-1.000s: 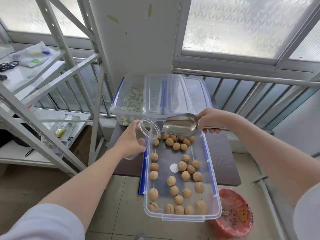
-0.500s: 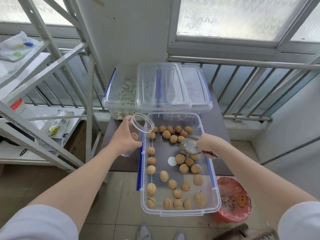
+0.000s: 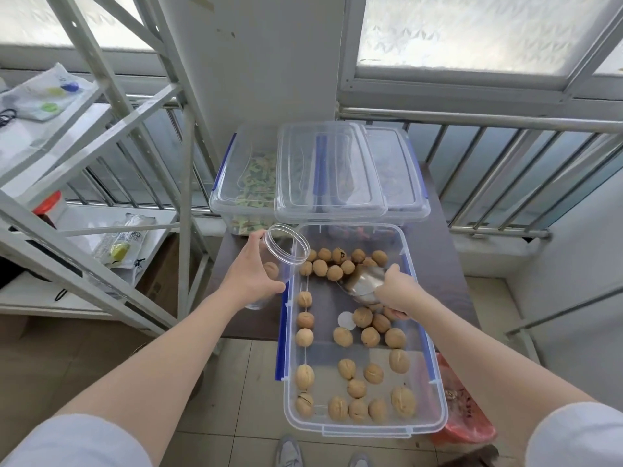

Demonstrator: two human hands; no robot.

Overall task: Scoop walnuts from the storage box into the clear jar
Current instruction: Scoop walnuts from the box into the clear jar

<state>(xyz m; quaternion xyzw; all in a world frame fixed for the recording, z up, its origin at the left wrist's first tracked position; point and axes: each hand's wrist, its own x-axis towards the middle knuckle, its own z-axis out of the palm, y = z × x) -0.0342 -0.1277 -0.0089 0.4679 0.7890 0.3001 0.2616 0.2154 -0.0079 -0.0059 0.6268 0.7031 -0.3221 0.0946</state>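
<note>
Head view, dark table [image 3: 435, 264] by barred window [image 3: 505, 183], tiled floor [image 3: 236, 382], metal shelving [image 3: 101, 156]

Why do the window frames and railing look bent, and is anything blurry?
Head view: the wide-angle lens bows the railing and shelf frame near the edges; frosted windows give soft, even daylight; the walnuts look sharp, the metal scoop slightly smeared.

A clear storage box [image 3: 423, 423] sits lower centre, open, with walnuts [image 3: 343, 336] scattered loose across its floor — a cluster along the upper end. The clear jar [image 3: 286, 251], lidless and tilted, hangs just off the box's upper-left corner — one walnut shows inside.
</note>
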